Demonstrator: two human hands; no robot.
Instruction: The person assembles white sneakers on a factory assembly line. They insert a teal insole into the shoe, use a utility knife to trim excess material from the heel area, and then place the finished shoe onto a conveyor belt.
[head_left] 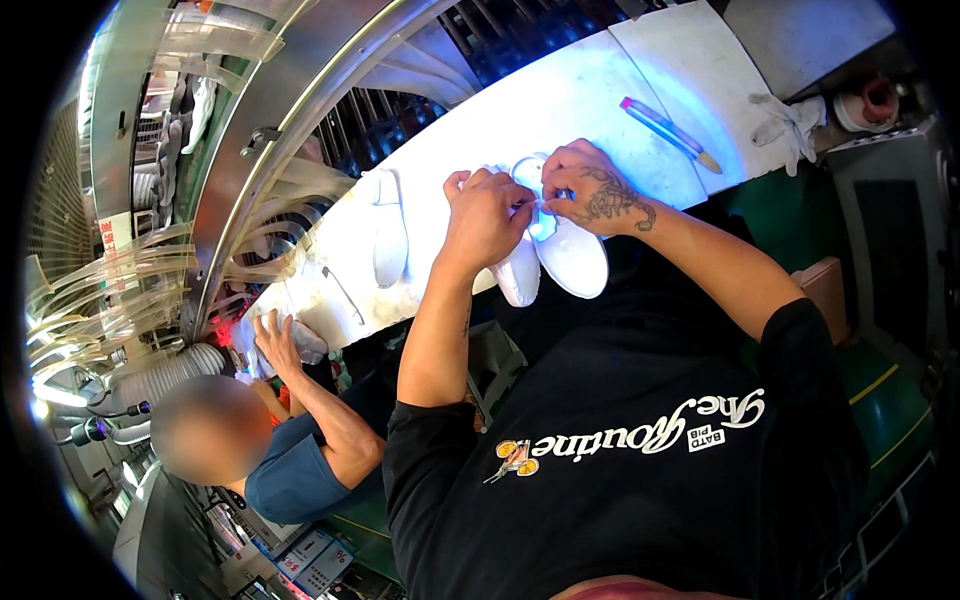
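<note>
Small finger work seems to be going on at the mouth of the white shoe [578, 262], which looks to be set on the white table top [455, 140], with its toe poking past the near edge; this is best done slowly, with a soft pinch, so that the rim is not bent or torn; the shoe should be stopped from sliding, and the second shoe [518, 278], just beside it, should not be bumped; the left hand [487, 215] and the right hand [592, 190] are held close together over the opening; their fingertips are bent in and pinched, but what is nipped cannot be told; the backs of both hands are turned up; the left arm [437, 320] is bent and pointed ahead, the right arm [722, 262] slanted in from the right.
</note>
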